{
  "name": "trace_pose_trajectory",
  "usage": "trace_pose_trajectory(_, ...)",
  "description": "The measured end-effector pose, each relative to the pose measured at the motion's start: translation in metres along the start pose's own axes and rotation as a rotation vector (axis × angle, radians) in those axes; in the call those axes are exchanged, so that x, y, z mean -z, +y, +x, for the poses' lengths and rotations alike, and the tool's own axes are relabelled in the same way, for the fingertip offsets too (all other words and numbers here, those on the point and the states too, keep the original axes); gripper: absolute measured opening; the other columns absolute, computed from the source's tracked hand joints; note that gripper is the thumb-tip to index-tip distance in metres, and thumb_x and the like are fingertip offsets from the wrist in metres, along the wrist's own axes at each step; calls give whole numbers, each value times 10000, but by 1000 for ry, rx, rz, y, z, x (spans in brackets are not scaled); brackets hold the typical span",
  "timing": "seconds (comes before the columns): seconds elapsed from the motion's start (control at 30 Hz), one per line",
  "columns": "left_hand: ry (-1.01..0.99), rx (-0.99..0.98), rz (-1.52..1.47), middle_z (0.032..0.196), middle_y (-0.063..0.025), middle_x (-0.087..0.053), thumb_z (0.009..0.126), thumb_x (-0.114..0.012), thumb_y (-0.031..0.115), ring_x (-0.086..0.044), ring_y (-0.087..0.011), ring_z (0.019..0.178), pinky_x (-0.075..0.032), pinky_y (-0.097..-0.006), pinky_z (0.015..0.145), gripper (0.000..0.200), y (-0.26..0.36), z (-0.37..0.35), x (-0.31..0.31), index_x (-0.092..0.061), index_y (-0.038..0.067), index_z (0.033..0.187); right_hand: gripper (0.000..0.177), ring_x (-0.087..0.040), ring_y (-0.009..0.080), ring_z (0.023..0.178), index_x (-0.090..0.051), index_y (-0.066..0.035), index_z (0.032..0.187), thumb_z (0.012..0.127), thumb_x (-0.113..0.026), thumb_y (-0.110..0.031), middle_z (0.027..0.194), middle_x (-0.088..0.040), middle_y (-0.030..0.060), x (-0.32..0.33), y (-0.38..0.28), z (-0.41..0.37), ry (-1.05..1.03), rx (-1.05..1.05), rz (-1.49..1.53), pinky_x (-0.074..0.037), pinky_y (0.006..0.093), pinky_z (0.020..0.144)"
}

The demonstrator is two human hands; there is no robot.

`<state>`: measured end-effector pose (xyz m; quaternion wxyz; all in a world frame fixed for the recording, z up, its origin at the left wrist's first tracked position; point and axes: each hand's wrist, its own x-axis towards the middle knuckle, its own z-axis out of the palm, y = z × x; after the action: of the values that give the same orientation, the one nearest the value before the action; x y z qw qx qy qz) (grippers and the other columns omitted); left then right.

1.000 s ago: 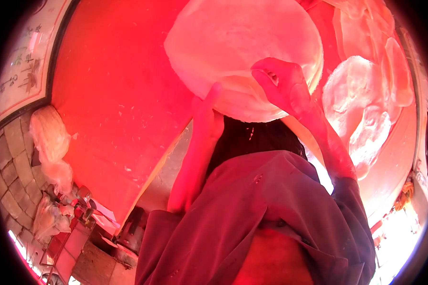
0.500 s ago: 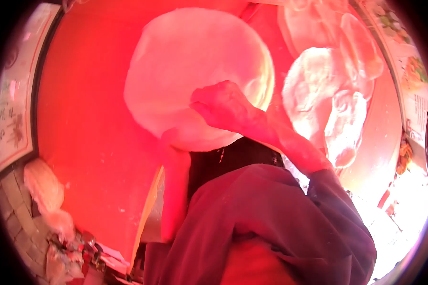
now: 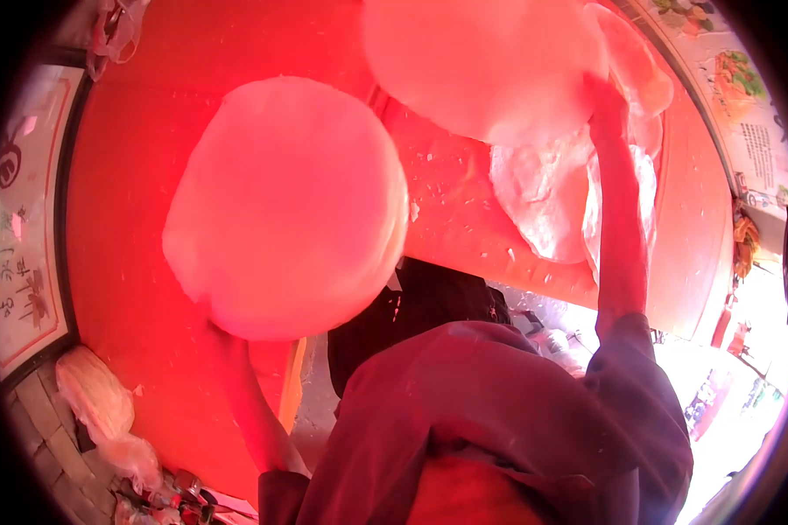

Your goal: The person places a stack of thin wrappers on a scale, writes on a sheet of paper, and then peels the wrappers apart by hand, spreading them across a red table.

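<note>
A round stack of pale, thin dough sheets (image 3: 284, 210) lies on the red-lit table. My left hand (image 3: 214, 319) touches its lower left edge; the fingers merge with the sheet in the red glare. Up and to the right, my right hand (image 3: 602, 96) grips the right edge of a big round dough sheet (image 3: 486, 66), its arm stretched out. This sheet hangs over part of a pile of crumpled, shiny pale sheets (image 3: 543, 188), hiding its upper part.
Several crumbs are scattered over the red tabletop (image 3: 464, 197). A framed sign (image 3: 31, 219) stands at the left, and printed food pictures (image 3: 735, 83) line the right. A plastic bag with pale contents (image 3: 96, 398) sits at lower left. Another clear bag (image 3: 118, 35) is at upper left.
My right hand has moved from the stack up and to the right, with a round dough sheet now in it. My left hand shows further left, and the view has shifted.
</note>
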<state>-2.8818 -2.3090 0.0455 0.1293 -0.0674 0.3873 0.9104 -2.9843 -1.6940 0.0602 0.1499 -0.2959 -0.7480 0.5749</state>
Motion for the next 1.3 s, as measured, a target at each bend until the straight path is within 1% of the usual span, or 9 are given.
trace_pose_trajectory(0.07, -39, -18, 35, 1252, -122, -544, 847, -588, 90, -536, -251, 1137, -449, -388, 971, 524, 15, 9, 13, -421, -8, 1334, 519, -636, 164, 736, -622, 30, 1150, 809, -748, -340, 867, -682, 113, 2, 25, -15, 282, -92, -439, -522, 274, 672)
trace_pose_trajectory(0.17, -26, -72, 75, 1235, -115, -554, 863, -593, 84, -546, -234, 1115, -453, -374, 956, 496, 44, -2, 38, -434, -9, 1323, 519, -629, 199, 851, -596, 24, 1177, 787, -783, -263, 914, -667, 109, -21, 56, -50, 563, 544, -658, -527, 294, 694)
trace_pose_trajectory(0.27, -18, -87, 115, 1217, -107, -564, 879, -598, 78, -556, -218, 1094, -458, -360, 941, 468, 46, -7, 41, -446, -11, 1313, 439, -652, 183, 914, -598, -10, 1211, 803, -743, -85, 1033, -671, 118, -132, -48, -170, -157, 407, -256, -541, 300, 773)
trace_pose_trajectory(0.43, -28, -114, 202, 1188, -95, -580, 905, -607, 69, -572, -190, 1058, -465, -338, 917, 422, 51, -2, 43, -467, -13, 1295, 541, -633, 208, 956, -624, -48, 1182, 728, -818, -268, 1059, -663, 115, -276, -102, -305, -989, 433, -291, -528, 348, 830)
trace_pose_trajectory(0.53, 196, -76, 343, 1096, -75, -599, 880, -627, 33, -592, -157, 976, -482, -316, 844, 379, 49, 3, 28, -501, -16, 1235, 523, -636, 209, 919, -639, -61, 1172, 725, -812, -271, 1026, -666, 106, -308, -85, -322, -937, 628, -259, -528, 345, 780)
trace_pose_trajectory(0.6, 201, -68, 350, 1096, -74, -603, 877, -630, 32, -593, -160, 979, -481, -317, 849, 381, 55, 5, 13, -504, -17, 1234, 476, -640, 198, 891, -669, -73, 1134, 722, -806, -268, 974, -670, 97, -305, -89, -316, -1093, 174, -230, -522, 326, 747)
trace_pose_trajectory(0.77, 170, -49, 353, 1112, -76, -608, 872, -634, 31, -599, -169, 1002, -480, -318, 864, 397, 51, 11, 26, -502, -15, 1244, 402, -635, 147, 824, -700, -84, 1094, 740, -790, -251, 871, -680, 50, -322, -98, -332, -935, 408, -307, -514, 278, 725)
trace_pose_trajectory(1.2, 183, 3, 145, 1220, -103, -564, 851, -596, 47, -554, -209, 1125, -454, -339, 944, 496, 40, 5, 55, -445, -18, 1320, 154, -633, 118, 760, -701, -80, 965, 847, -663, -172, 813, -688, 33, -364, -46, -339, -823, -1, 2, -504, 279, 697)
trace_pose_trajectory(1.3, 151, 135, 11, 1222, -107, -561, 856, -602, 74, -552, -212, 1125, -459, -347, 941, 492, 27, 0, 86, -448, -17, 1314, 177, -636, 129, 835, -688, -50, 945, 848, -667, -197, 896, -691, 48, -359, -86, -341, -909, 681, -642, -511, 309, 722)
